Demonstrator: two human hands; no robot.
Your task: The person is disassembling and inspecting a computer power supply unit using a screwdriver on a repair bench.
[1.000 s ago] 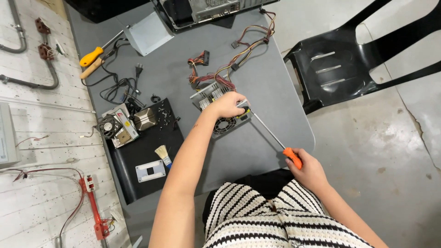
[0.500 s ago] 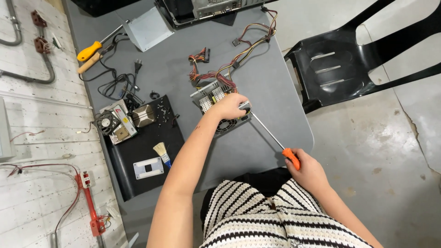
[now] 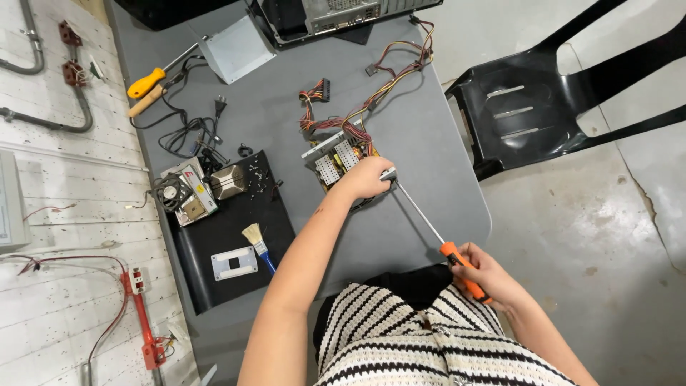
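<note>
Left hand (image 3: 366, 179): my palm clamps the power-supply board (image 3: 336, 159), steadying it.
Right hand (image 3: 480, 271): closed around the screwdriver (image 3: 436, 236), tip beside my left fingers.

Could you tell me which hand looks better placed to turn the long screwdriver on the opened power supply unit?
Probably the right hand: it grips the screwdriver's orange handle. The left hand rests on the power supply unit, steadying it near the tip.
</note>
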